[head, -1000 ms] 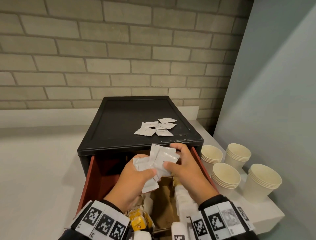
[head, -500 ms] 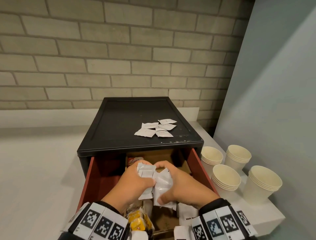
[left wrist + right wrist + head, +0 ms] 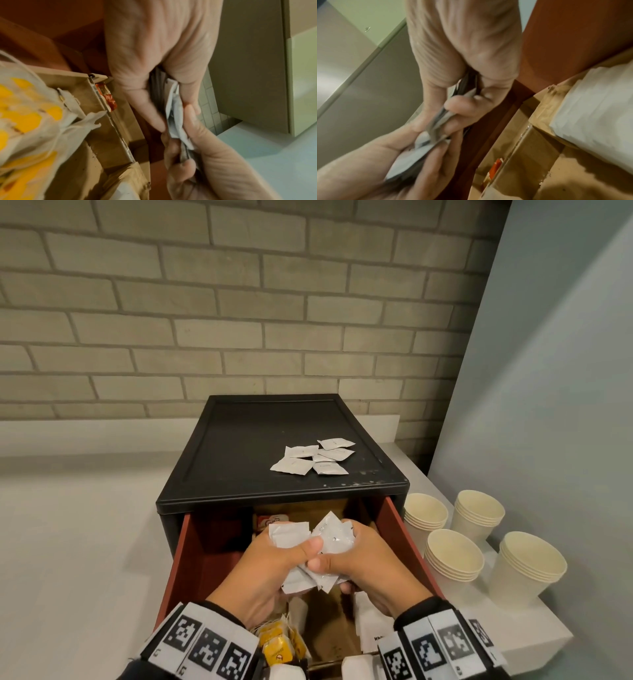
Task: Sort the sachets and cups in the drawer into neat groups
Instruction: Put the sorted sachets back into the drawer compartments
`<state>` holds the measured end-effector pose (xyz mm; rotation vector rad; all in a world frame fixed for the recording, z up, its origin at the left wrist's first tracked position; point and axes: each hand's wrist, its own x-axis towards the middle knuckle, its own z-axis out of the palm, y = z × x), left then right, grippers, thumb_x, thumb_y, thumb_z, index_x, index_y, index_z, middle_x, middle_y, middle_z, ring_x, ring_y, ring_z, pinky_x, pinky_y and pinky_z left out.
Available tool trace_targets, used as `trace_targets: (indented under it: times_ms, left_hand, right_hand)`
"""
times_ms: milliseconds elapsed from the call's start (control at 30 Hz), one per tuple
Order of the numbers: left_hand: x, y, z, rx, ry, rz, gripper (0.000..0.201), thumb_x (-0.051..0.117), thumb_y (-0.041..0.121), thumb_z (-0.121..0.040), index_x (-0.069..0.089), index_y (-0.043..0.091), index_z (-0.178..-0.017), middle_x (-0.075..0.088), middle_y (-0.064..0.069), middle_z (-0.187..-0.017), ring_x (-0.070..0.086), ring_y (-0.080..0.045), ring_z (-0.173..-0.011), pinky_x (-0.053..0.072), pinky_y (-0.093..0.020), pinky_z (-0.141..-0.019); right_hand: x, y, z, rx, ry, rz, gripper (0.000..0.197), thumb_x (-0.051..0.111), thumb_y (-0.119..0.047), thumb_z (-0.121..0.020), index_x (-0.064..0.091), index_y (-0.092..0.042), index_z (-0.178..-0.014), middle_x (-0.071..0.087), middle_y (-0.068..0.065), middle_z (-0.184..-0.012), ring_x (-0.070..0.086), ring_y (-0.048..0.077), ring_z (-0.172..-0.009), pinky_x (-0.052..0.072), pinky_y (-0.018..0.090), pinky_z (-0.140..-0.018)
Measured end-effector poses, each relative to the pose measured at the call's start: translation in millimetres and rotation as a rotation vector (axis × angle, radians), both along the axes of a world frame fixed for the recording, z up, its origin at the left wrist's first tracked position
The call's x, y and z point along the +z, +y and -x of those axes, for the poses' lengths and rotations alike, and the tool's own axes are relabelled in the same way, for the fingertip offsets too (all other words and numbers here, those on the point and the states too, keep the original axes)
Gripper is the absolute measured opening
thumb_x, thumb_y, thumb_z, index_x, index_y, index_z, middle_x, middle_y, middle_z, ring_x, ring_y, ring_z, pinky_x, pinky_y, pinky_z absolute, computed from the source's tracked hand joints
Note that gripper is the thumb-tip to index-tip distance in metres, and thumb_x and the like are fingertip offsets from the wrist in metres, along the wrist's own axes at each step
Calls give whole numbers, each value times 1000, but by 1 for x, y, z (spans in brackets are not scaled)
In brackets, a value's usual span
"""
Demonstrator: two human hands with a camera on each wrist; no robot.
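Observation:
Both hands meet over the open red drawer (image 3: 404, 529) and hold one bunch of white sachets (image 3: 329, 537) between them. My left hand (image 3: 274, 563) grips the bunch from the left, thumb pressed on top. My right hand (image 3: 363, 559) grips it from the right. The left wrist view shows the white sachets (image 3: 175, 116) pinched between the fingers of both hands; the right wrist view shows the same sachets (image 3: 426, 142) edge on. Several more white sachets (image 3: 315, 460) lie loose on the black cabinet top (image 3: 239, 453). Stacks of cream paper cups (image 3: 455, 553) stand on the counter to the right.
In the drawer lie yellow tea bags (image 3: 277, 648), a red sachet (image 3: 270, 520) at the back, brown cardboard dividers (image 3: 329, 628) and white packets (image 3: 370, 625) on the right. A brick wall stands behind the cabinet, a grey panel to the right.
Both hands with the sachets dropped from the cabinet's front edge down into the drawer and closed together, squeezing the fanned sachets into a tighter bunch.

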<state>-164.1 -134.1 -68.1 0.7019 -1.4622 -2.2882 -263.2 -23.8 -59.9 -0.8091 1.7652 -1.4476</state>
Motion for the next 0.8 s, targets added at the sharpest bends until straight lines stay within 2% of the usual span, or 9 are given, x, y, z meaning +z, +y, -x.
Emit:
trace_targets:
  times_ms: [100, 233, 367, 467, 567, 633, 667, 733, 800]
  left_hand:
    - [6, -1, -3, -16, 4, -22, 29, 65, -6, -78, 60, 4, -105, 70, -21, -96, 71, -28, -74, 56, -32, -52]
    - [8, -2, -2, -2, 6, -95, 35, 63, 2, -82, 57, 5, -117, 69, -21, -102, 72, -29, -80, 56, -32, -53]
    - [2, -6, 3, 105, -101, -92, 37, 63, 23, -86, 55, 14, -121, 67, -17, -108, 65, -30, -93, 52, -36, -56]
    - [0, -4, 6, 178, -157, -213, 34, 60, 25, -89, 52, 11, -119, 61, -19, -110, 61, -31, -96, 53, -43, -61]
    - [-1, -2, 8, 187, -145, -357, 35, 54, 34, -91, 56, 6, -111, 67, -21, -101, 66, -34, -92, 54, -50, -78]
    - [-2, -3, 9, 131, -100, -366, 40, 52, 42, -88, 59, 8, -109, 71, -21, -98, 69, -35, -91, 53, -51, -83]
    - [-3, -3, 8, 96, -68, -339, 39, 54, 39, -85, 60, 8, -109, 72, -20, -97, 69, -35, -92, 53, -51, -85]
    - [-3, -1, 6, 24, -10, -265, 40, 64, 21, -77, 60, 6, -113, 71, -18, -101, 69, -33, -95, 54, -47, -84]
    - [-3, 0, 4, -3, 1, -205, 49, 68, 4, -70, 58, 4, -117, 70, -19, -104, 69, -33, -95, 58, -42, -77]
  right_hand:
    - [5, 3, 1, 19, -101, 11, 57, 82, -37, -64, 56, -17, -111, 68, 0, -90, 62, 6, -66, 43, 15, -46]
    - [7, 4, 4, -12, -170, 22, 29, 64, -21, -86, 54, -18, -114, 69, 3, -92, 64, 9, -66, 44, 16, -45]
    - [9, 2, 7, -174, -259, 144, 21, 60, -16, -89, 54, -25, -107, 67, 2, -98, 65, 12, -76, 47, 18, -49]
    - [10, 1, 6, -217, -336, 241, 16, 60, -17, -88, 56, -25, -102, 68, 0, -95, 65, 12, -72, 47, 17, -49]
    - [3, -5, -2, -176, -176, 107, 24, 63, -18, -87, 54, -20, -109, 66, 4, -101, 65, 11, -77, 49, 18, -51]
    - [-3, -10, -6, -176, -33, 8, 25, 66, -18, -86, 54, -20, -107, 66, 4, -103, 66, 13, -81, 48, 17, -51]
    - [-6, -13, -7, -186, -3, -7, 25, 68, -18, -84, 55, -20, -105, 66, 3, -101, 66, 13, -82, 48, 17, -50]
    - [-8, -14, -7, -213, 0, -1, 23, 70, -18, -83, 56, -20, -101, 67, 3, -98, 67, 13, -81, 47, 17, -49]
    - [-6, -13, -6, -232, -39, 5, 24, 67, -21, -85, 56, -19, -107, 66, 3, -101, 66, 13, -81, 46, 16, -48]
